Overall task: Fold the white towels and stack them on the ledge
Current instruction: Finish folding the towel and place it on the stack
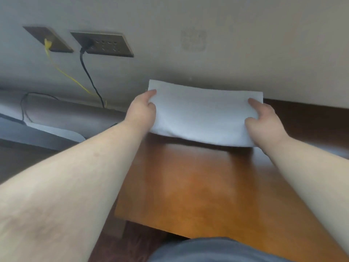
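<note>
Your fingers were hidden beneath the folded white towel (203, 112), so only the thumbs showed on top of it. Whether the towel's far edge touched the wall (207, 44) or the dark ledge (306, 114) at three o'clock could not be made out; its near edge cast a shadow on the wooden table (198, 186) and seemed to hang just above it. The whole view was soft with blur, and a faint squarish mark on the wall at twelve o'clock was too dim to read.

Your left hand (141, 110) gripped the towel's left end, thumb pressed on top near the far corner. Your right hand (264, 121) gripped the right end the same way, thumb lying on the upper face. The towel sat between them, a flat folded rectangle, held level at the far end of the table, close against the wall.

At ten o'clock two wall sockets (102, 44) were set into the wall; a yellow cable (62, 70) ran from the left one and a black cable (88, 72) from the right, both dropping behind the furniture, where their ends were lost. At nine o'clock a pale grey shape (56, 132) was cut off by the frame edge. At six o'clock a strip of grey clothing (207, 250) was also cropped.
</note>
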A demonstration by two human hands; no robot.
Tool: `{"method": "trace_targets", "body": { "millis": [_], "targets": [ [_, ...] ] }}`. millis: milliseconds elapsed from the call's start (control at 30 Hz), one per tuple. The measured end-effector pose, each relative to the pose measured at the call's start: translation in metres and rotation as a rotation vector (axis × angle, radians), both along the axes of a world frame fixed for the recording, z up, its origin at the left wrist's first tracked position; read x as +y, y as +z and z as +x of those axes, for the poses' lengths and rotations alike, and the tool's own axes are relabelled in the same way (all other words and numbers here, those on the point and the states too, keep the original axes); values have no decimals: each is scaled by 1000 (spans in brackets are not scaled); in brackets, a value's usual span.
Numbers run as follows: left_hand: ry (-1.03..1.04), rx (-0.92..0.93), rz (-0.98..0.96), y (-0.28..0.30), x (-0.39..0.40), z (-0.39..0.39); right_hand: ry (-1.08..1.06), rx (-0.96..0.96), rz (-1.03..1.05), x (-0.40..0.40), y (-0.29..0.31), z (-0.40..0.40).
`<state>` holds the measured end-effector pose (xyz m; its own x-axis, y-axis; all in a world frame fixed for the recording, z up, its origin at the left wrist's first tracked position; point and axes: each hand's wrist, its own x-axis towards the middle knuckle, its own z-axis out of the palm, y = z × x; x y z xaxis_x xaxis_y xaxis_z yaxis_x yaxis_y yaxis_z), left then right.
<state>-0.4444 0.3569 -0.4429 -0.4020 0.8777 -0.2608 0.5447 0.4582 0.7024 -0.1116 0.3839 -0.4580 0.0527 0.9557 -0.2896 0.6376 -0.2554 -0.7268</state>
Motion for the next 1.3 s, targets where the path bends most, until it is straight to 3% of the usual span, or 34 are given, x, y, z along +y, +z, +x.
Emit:
{"method": "trace_targets", "body": {
  "millis": [267,600,667,733,833,933,1000,1300],
  "targets": [
    [-164,160,-51,-44,32,-30,31,-156,-165,22,-27,-27],
    [-181,298,13,-65,22,-25,-28,-229,-170,17,-35,-30],
    [-174,390,-30,-65,22,-23,-45,-275,-172,15,-35,-31],
    [-136,552,-70,-60,21,-17,-57,-447,-112,12,-31,-38],
    [-341,623,41,-54,18,5,117,-586,50,7,-27,-57],
    [-627,676,-75,-63,10,19,361,-615,-35,-2,-37,-69],
    [-639,700,-164,-72,2,13,375,-634,-113,-12,-47,-65],
    [-689,750,-219,-76,-3,5,367,-637,-125,-25,-53,-67]
  ]
}}
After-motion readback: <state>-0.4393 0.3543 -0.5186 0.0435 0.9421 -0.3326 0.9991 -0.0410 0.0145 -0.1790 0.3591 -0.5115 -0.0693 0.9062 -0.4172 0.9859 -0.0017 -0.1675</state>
